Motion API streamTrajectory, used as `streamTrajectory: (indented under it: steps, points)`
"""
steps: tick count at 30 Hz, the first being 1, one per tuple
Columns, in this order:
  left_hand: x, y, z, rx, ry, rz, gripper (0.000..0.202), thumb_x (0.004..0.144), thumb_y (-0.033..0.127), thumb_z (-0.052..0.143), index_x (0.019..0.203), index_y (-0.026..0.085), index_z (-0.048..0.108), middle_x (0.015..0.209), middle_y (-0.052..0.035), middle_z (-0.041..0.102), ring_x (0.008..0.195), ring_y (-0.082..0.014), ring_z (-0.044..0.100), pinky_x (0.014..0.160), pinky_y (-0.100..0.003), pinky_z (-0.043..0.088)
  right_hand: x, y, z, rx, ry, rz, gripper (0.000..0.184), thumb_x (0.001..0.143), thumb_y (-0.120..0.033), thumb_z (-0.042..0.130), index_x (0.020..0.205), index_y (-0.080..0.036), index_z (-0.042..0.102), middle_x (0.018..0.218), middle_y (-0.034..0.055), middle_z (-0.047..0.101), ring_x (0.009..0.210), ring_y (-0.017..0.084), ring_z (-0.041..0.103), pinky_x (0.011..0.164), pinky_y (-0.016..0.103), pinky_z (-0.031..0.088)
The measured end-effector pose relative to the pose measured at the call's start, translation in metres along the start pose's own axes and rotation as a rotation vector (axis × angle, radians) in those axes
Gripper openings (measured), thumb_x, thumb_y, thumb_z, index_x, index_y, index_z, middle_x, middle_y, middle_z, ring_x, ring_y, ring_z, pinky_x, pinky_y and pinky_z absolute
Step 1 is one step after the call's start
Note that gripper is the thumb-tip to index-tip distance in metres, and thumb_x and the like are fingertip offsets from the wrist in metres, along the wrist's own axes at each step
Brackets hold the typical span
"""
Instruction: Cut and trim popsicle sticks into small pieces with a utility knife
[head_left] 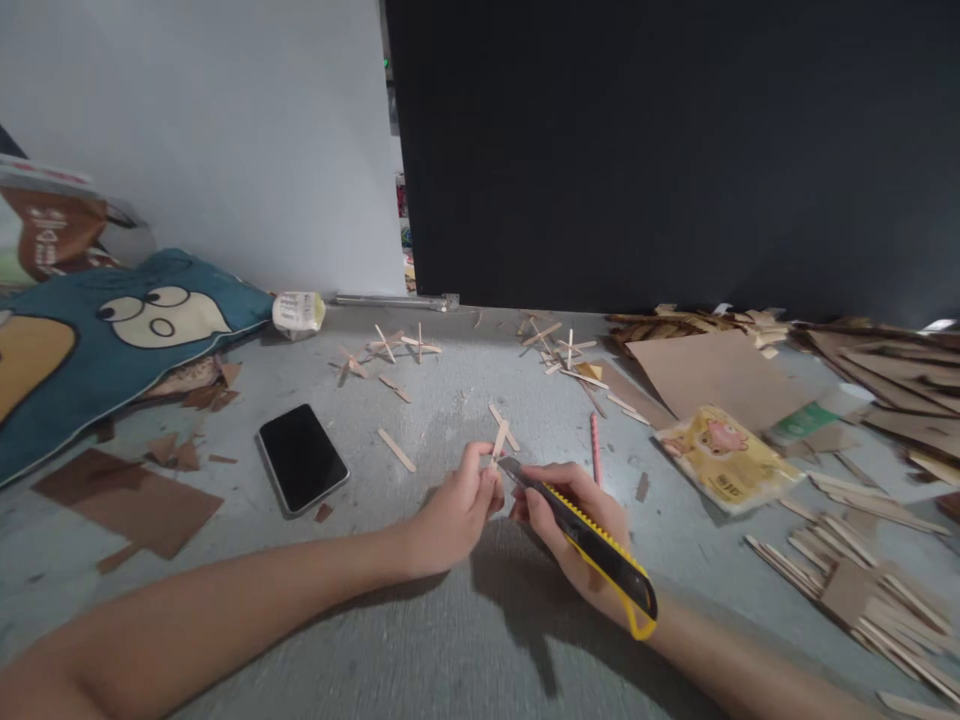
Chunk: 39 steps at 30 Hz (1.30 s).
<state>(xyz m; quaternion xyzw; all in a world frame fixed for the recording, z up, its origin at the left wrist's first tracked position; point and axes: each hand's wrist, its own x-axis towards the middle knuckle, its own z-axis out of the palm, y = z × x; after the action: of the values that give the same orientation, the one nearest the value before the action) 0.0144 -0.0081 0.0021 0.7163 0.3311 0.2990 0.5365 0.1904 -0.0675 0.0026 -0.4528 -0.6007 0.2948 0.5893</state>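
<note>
Between the fingertips of my left hand [459, 510] is a small flat wooden stick [500, 438], pinched with its far end pointing up and away. My right hand [574, 520] is wrapped round a black and yellow utility knife [600, 550]. The knife's blade [511, 466] is out and its tip meets the wooden stick, or lies just beside it, close to my left fingers. Another loose wooden stick [396, 450] lies on the table to the left of my hands. Beyond my right hand lies a pink patterned stick [595, 450].
A black phone [303, 458] lies at left, near brown cardboard [129, 500] and a blue cartoon cushion [150, 335]. Crossed sticks stand at the back. At right are a yellow packet [726, 458], stick bundles [855, 580] and cardboard strips [892, 380]. A black panel [675, 150] closes the back.
</note>
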Motion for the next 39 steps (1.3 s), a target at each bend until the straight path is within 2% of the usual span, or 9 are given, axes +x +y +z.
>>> streamTrajectory:
  steps: [5, 10, 21, 26, 30, 34, 39]
  points:
    - [-0.002, 0.000, 0.000, 0.039, 0.003, -0.008, 0.030, 0.112, 0.053, 0.028, 0.117, 0.024, 0.034, 0.079, 0.0052, 0.050, 0.070, -0.0157, 0.050, 0.069, -0.032, 0.043, -0.002, 0.008, 0.000, -0.064, -0.012, -0.020, 0.014, 0.099, -0.033, 0.069, 0.110, -0.025, 0.071, 0.081, 0.0023, 0.080, 0.065, 0.016, 0.077, 0.061, 0.025, 0.062]
    - [-0.003, 0.000, 0.000, 0.081, 0.016, 0.022, 0.023, 0.112, 0.047, 0.029, 0.115, 0.024, 0.033, 0.079, 0.0051, 0.050, 0.072, -0.0163, 0.052, 0.070, -0.032, 0.044, -0.002, 0.006, -0.001, -0.120, -0.025, -0.040, 0.014, 0.101, -0.033, 0.067, 0.112, -0.025, 0.070, 0.082, 0.0025, 0.080, 0.066, 0.017, 0.078, 0.062, 0.026, 0.062]
    - [-0.007, -0.003, 0.001, 0.215, 0.025, -0.053, 0.023, 0.111, 0.039, 0.031, 0.122, 0.021, 0.040, 0.081, 0.0004, 0.058, 0.071, -0.0189, 0.057, 0.068, -0.033, 0.042, -0.005, 0.006, 0.001, -0.169, -0.029, -0.103, 0.013, 0.101, -0.031, 0.066, 0.112, -0.025, 0.068, 0.083, 0.0022, 0.079, 0.066, 0.016, 0.078, 0.062, 0.025, 0.061]
    - [-0.006, -0.002, 0.000, 0.201, 0.004, -0.031, 0.021, 0.111, 0.039, 0.029, 0.119, 0.022, 0.039, 0.081, 0.0005, 0.058, 0.070, -0.0179, 0.055, 0.068, -0.032, 0.041, -0.003, 0.004, 0.000, -0.097, -0.067, -0.046, 0.014, 0.101, -0.033, 0.067, 0.112, -0.025, 0.068, 0.083, 0.0028, 0.080, 0.067, 0.017, 0.078, 0.062, 0.025, 0.062]
    - [-0.004, -0.001, -0.001, 0.142, -0.012, 0.033, 0.021, 0.112, 0.043, 0.030, 0.114, 0.023, 0.036, 0.078, 0.0029, 0.055, 0.069, -0.0168, 0.053, 0.068, -0.032, 0.042, 0.001, -0.001, -0.001, -0.033, -0.035, 0.023, 0.015, 0.100, -0.037, 0.069, 0.107, -0.024, 0.070, 0.078, 0.0028, 0.079, 0.063, 0.016, 0.076, 0.058, 0.025, 0.061]
    - [-0.001, -0.001, -0.002, 0.046, -0.026, 0.014, 0.029, 0.111, 0.053, 0.034, 0.113, 0.025, 0.033, 0.074, 0.0066, 0.049, 0.066, -0.0154, 0.048, 0.065, -0.029, 0.040, 0.005, 0.000, 0.000, 0.071, -0.022, 0.081, 0.019, 0.098, -0.043, 0.072, 0.104, -0.024, 0.070, 0.076, 0.0029, 0.079, 0.064, 0.017, 0.077, 0.060, 0.026, 0.063]
    - [0.004, 0.001, -0.004, -0.214, -0.141, -0.019, 0.043, 0.107, 0.069, 0.041, 0.104, 0.027, 0.031, 0.071, 0.0103, 0.045, 0.055, -0.0098, 0.035, 0.055, -0.023, 0.032, 0.007, 0.000, 0.000, 0.131, -0.023, 0.120, 0.023, 0.098, -0.046, 0.072, 0.104, -0.024, 0.070, 0.073, 0.0019, 0.077, 0.063, 0.016, 0.075, 0.063, 0.028, 0.065]
